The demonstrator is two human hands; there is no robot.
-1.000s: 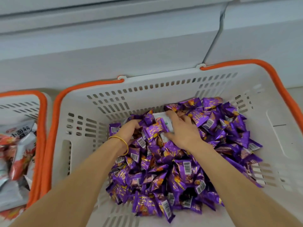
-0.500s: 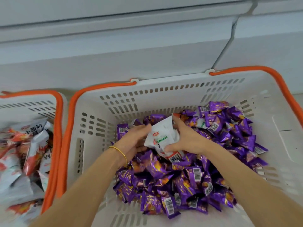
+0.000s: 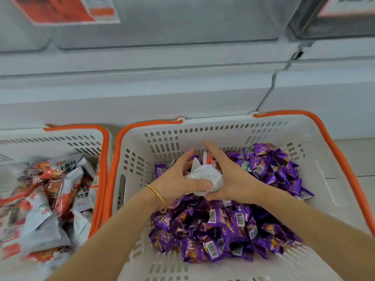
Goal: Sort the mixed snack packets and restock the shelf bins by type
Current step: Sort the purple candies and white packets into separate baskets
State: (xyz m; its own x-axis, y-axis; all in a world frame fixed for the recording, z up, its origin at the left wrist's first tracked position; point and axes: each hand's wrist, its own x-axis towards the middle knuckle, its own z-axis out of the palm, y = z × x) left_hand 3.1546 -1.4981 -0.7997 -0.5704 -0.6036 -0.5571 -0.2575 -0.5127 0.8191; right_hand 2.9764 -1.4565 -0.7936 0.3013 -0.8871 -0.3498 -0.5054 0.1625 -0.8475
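Note:
A white basket with an orange rim (image 3: 269, 126) holds a heap of small purple snack packets (image 3: 227, 226). Above that heap both hands hold a white packet (image 3: 205, 175) between them. My left hand (image 3: 176, 183), with a gold bangle on its wrist, grips the packet from the left, thumb across its lower edge. My right hand (image 3: 229, 177) cups it from the right, fingers stretched toward the far wall of the basket. A red-orange bit of packet shows above the white one, between the fingers.
A second orange-rimmed basket (image 3: 81, 136) stands at the left, full of white-and-red packets (image 3: 54, 189). Behind both baskets runs a pale grey cabinet front (image 3: 162, 94) with a red label (image 3: 67, 9) higher up. Floor tiles show at the far right.
The white packet was dug out of the purple heap and lifted. Both hands have closed round it from either side. The view has tilted upward, showing more of the cabinet.

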